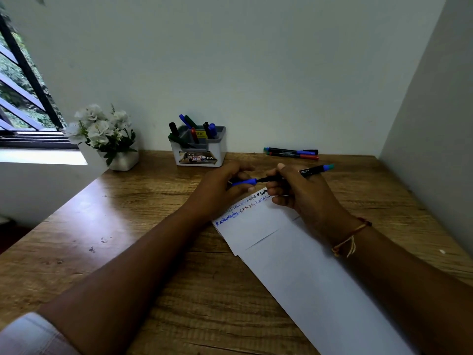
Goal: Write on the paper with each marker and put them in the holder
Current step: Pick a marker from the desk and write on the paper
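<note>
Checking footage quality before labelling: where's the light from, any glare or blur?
Head view: daylight from the window at left, a pale glare patch on the table beside it; the near sleeve is blurred; walls bend at the edges.

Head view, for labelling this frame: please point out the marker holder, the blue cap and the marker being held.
marker holder (217, 152): head view, on its white front wall.
blue cap (244, 182): head view, on the middle of the cap.
marker (311, 170): head view, on the black barrel towards its rear end.
</note>
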Demonstrator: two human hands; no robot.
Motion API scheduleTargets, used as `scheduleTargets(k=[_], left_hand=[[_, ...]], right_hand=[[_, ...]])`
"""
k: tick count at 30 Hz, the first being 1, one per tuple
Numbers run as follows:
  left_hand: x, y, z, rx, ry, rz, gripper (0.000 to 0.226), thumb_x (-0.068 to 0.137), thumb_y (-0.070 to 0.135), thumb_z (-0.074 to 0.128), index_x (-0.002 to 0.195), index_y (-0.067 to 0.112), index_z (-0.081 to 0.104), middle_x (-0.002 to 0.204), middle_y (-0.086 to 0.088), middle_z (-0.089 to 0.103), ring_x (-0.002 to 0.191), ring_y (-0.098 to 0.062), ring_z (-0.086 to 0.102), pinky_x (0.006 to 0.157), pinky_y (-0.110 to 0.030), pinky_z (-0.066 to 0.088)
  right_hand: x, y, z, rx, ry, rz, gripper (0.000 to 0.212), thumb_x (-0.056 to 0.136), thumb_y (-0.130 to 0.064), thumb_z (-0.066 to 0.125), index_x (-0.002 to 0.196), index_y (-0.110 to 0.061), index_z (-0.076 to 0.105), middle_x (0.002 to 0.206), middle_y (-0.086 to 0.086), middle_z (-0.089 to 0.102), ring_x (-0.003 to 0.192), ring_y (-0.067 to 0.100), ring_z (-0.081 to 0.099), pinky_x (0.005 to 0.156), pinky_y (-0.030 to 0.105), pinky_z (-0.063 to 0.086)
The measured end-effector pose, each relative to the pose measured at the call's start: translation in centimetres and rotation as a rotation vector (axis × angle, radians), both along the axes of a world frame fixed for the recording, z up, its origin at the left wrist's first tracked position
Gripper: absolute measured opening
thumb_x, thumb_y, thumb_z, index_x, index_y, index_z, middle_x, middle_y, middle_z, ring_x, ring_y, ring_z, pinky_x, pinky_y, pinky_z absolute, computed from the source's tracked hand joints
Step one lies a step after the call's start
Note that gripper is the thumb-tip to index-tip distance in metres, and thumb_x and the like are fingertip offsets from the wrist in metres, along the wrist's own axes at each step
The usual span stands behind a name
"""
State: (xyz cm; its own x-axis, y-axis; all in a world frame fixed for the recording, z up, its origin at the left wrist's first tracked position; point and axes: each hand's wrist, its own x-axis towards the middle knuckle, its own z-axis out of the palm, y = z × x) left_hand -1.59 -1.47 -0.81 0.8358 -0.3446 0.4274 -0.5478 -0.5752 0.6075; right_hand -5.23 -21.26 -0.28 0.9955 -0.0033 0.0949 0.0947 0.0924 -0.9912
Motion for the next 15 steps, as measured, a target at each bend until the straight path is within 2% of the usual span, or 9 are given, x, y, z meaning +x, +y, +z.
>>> scheduleTargets(k=[5,9,11,15], left_hand=[[-0.2,-0.2,0.1,-0.007,-0.012,-0.018,0.036,0.084,0.024,0.073,0.117,0.030,0.060,0.092,0.025,0.062,0.090,0.019,0.055,0.075,0.001,0.040],[-0.4,-0.2,0.1,-0.034,-0.013,-0.035,0.024,0.082,0.022,0.075,0.104,0.026,0.066,0.096,0.017,0.065,0.092,0.011,0.059,0.074,-0.004,0.045],[-0.4,-0.3,0.1,-0.044,-0.020,-0.048,0.020,0.080,0.021,0.077,0.097,0.024,0.066,0.094,0.013,0.067,0.091,0.005,0.062,0.074,-0.008,0.048],[-0.5,-0.4,-0.1,-0.046,-0.034,-0.052,0.016,0.081,0.022,0.076,0.095,0.020,0.068,0.092,0.009,0.069,0.087,-0.001,0.063,0.074,-0.015,0.051]], right_hand=[[-0.1,0.1,0.0,0.005,-0.029,0.046,0.011,0.100,-0.022,0.062,0.099,-0.011,0.065,0.084,0.009,0.077,0.076,0.015,0.074,0.068,0.027,0.060],[-0.1,0.0,-0.3,-0.079,-0.083,0.039,0.020,0.097,-0.023,0.067,0.102,-0.005,0.067,0.080,0.005,0.076,0.074,0.012,0.072,0.065,0.024,0.059],[0.0,-0.1,-0.5,-0.107,-0.095,0.037,0.016,0.095,-0.022,0.069,0.099,-0.007,0.069,0.075,0.002,0.073,0.070,0.010,0.070,0.063,0.023,0.057],[0.3,0.1,-0.9,-0.065,-0.074,0.053,0.016,0.094,-0.019,0.070,0.098,-0.004,0.071,0.070,0.001,0.070,0.064,0.007,0.064,0.056,0.018,0.051]])
